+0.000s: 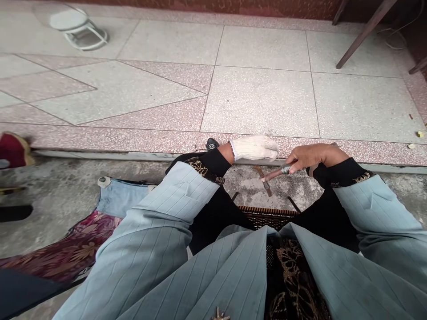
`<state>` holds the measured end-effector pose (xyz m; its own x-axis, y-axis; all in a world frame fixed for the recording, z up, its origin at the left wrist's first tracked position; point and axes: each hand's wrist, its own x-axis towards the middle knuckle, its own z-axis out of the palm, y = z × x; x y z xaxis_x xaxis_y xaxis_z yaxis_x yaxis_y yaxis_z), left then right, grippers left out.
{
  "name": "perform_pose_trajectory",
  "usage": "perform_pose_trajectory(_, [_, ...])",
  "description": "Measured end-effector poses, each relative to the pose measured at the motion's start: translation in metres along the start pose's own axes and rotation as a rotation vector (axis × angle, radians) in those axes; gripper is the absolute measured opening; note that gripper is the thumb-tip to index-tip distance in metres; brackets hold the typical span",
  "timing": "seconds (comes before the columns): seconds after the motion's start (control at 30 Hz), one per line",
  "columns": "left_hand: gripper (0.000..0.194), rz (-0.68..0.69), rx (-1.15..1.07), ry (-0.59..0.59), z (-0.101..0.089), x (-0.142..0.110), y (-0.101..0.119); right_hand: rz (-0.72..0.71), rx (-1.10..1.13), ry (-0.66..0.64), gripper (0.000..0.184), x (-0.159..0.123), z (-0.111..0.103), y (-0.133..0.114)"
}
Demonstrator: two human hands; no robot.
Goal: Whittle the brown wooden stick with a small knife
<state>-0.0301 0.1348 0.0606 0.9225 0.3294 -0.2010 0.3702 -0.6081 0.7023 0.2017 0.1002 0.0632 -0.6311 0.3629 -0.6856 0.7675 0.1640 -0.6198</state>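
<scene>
My right hand [312, 156], bare, is wrapped round the wooden handle of a small hammer [267, 181]. Grey wire binds part of the handle, and the rusty metal head points down and left over the concrete, just below the step edge. My left hand [255, 147] wears a white knitted glove and rests by the edge of the terrazzo step [260, 106]. Its fingers are pressed together and bent downward at the tips; whatever they may hold is hidden. A gap separates the gloved fingertips from my right hand.
A white stool [80, 29] stands at the back left. Wooden furniture legs [365, 33] are at the back right. On the left lie patterned cloth [90, 235] and a red shoe [13, 150]. Between my knees shows a woven seat edge [267, 213]. Dark rounded item [212, 143] sits beside my left wrist.
</scene>
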Motion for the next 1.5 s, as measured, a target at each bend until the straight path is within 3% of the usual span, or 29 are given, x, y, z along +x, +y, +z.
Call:
perform_pose_trajectory(0.07, [0.027, 0.003, -0.104, 0.028, 0.000, -0.001, 0.000, -0.147, 0.086, -0.050, 0.036, -0.008, -0.001, -0.003])
perform_pose_trajectory(0.1, [0.027, -0.009, -0.175, 0.060, 0.000, -0.001, 0.000, -0.204, 0.133, -0.007, 0.038, -0.014, -0.002, -0.004])
perform_pose_trajectory(0.23, [0.031, -0.086, -0.399, 0.220, 0.002, 0.001, 0.002, -0.274, 0.374, 0.479, 0.043, -0.029, -0.005, -0.009])
perform_pose_trajectory(0.3, [0.031, -0.105, -0.432, 0.227, 0.004, 0.003, 0.002, -0.258, 0.481, 0.756, 0.047, -0.028, -0.006, -0.008])
perform_pose_trajectory(0.37, [0.030, -0.087, -0.437, 0.149, 0.006, 0.004, 0.001, -0.206, 0.505, 0.980, 0.051, -0.022, -0.008, -0.003])
perform_pose_trajectory(0.43, [0.028, -0.055, -0.430, 0.084, 0.007, 0.004, 0.000, -0.090, 0.419, 1.101, 0.053, -0.017, -0.011, 0.004])
perform_pose_trajectory(0.5, [0.029, -0.036, -0.416, 0.055, 0.007, 0.003, 0.000, 0.073, 0.252, 1.130, 0.051, -0.013, -0.013, 0.011])
perform_pose_trajectory(0.6, [0.026, -0.039, -0.322, 0.025, 0.006, 0.001, 0.003, 0.296, -0.032, 1.032, 0.045, -0.006, -0.012, 0.014])
perform_pose_trajectory(0.73, [0.023, -0.043, -0.179, 0.022, 0.004, 0.001, 0.006, 0.396, -0.309, 0.752, 0.043, 0.006, -0.006, 0.009])
perform_pose_trajectory(0.83, [0.022, -0.060, -0.147, 0.041, 0.003, 0.001, 0.006, 0.331, -0.323, 0.516, 0.041, 0.010, -0.003, 0.005])
perform_pose_trajectory(0.97, [0.023, -0.035, -0.167, 0.046, 0.000, -0.002, 0.001, 0.093, -0.164, 0.246, 0.042, 0.003, -0.001, 0.001])
perform_pose_trajectory(1.2, [0.025, 0.069, -0.402, -0.003, -0.004, -0.011, 0.000, 0.020, -0.040, 0.238, 0.050, -0.005, -0.004, 0.003])
perform_pose_trajectory(1.43, [0.024, -0.070, -0.334, 0.106, -0.007, -0.009, -0.005, -0.119, 0.078, 0.092, 0.037, -0.003, 0.000, -0.007])
perform_pose_trajectory(1.5, [0.023, -0.078, -0.358, 0.114, -0.003, -0.004, -0.006, -0.163, 0.119, 0.133, 0.036, -0.006, 0.001, -0.011])
